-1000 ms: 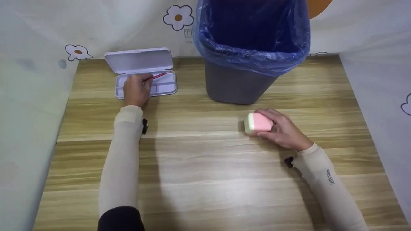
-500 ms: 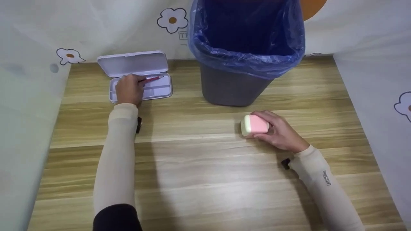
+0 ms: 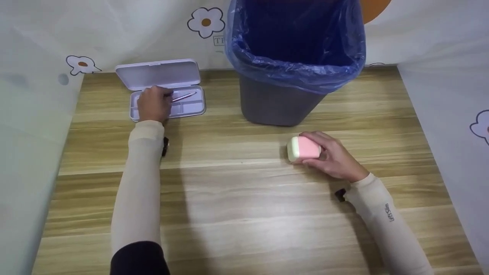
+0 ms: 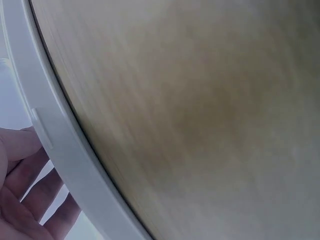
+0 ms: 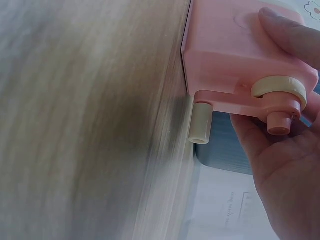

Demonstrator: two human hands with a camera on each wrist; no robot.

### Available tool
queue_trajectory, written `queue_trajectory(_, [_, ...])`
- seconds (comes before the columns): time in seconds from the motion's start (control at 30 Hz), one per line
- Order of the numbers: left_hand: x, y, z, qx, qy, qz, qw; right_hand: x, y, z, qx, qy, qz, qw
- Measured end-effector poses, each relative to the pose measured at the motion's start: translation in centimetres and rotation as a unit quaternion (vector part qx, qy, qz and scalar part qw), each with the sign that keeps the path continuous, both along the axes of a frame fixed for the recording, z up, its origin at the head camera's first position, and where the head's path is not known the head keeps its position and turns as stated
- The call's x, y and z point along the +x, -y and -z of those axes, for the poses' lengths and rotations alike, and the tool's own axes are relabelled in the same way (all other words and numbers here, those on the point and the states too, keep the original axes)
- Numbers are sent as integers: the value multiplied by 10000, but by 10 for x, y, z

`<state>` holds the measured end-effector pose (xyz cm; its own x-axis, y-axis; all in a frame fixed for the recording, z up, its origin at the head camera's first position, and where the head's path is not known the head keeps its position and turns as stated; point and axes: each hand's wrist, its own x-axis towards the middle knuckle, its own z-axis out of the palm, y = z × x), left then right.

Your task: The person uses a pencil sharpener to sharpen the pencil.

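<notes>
In the head view, my left hand (image 3: 154,103) is over the open white pencil case (image 3: 194,108) at the back left. A thin pencil (image 3: 184,97) lies slantwise in its long compartment, its near end hidden by the hand. The left wrist view shows spread, bent fingers (image 4: 37,195) behind the case's rim (image 4: 65,140), with no pencil visible among them. On the right, my right hand (image 3: 336,156) grips a pink crank pencil sharpener (image 3: 308,148) with a cream end, on its side on the table. Its crank handle (image 5: 201,122) points toward the wrist.
A grey bin (image 3: 280,103) lined with a blue bag (image 3: 298,74) stands at the back, between the hands and beyond them. Patterned cloth (image 3: 160,30) hangs behind the wood-grain table (image 3: 244,214) and along its sides. The case's lid (image 3: 158,74) stands raised behind it.
The pencil has dropped lower into the case, out of the left fingertips, and turned to show a paler side. The view shifted slightly; the right hand and sharpener stay in place.
</notes>
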<state>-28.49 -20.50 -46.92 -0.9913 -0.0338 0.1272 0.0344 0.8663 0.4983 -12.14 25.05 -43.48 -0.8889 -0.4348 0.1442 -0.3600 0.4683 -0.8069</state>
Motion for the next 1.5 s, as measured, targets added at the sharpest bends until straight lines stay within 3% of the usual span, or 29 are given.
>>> queue_trajectory(0.17, [6, -1, -1, 211, -262, -86, 9994, 1, 1, -1, 16, 13, 9, 10000])
queue_trajectory(0.3, [16, -21, -5, 760, -437, 42, 9961, 2, 0, -3, 133, 6, 50, 9999])
queue_trajectory(0.4, [32, -44, -11, 1258, -497, 548, 9893, 0, -5, 7, 214, -4, 110, 9997])
queue_trajectory(0.47, [46, -60, -15, 1460, -474, 1081, 9822, -2, -8, 15, 246, 13, 151, 9996])
queue_trajectory(0.63, [77, -100, -27, 1747, -260, 2343, 9560, -7, -11, 27, 268, 40, 283, 9992])
queue_trajectory(0.87, [110, -139, -44, 2286, 127, 3038, 9248, -2, -5, 13, -203, -2, 545, 9983])
queue_trajectory(1.0, [119, -157, -50, 2431, 394, 3351, 9094, 5, 1, -6, -808, -153, 566, 9950])
queue_trajectory(1.17, [127, -173, -51, 2219, 771, 3548, 9050, 13, 11, -24, -1316, -521, 354, 9893])
queue_trajectory(1.3, [131, -180, -51, 2150, 566, 3893, 8939, 19, 18, -33, -1229, -819, 196, 9888])
queue_trajectory(1.43, [135, -183, -50, 2270, 126, 4140, 8814, 22, 21, -36, -1129, -1024, 125, 9882])
queue_trajectory(1.5, [136, -183, -50, 2234, -70, 4209, 8791, 23, 21, -37, -1102, -1078, 112, 9880])
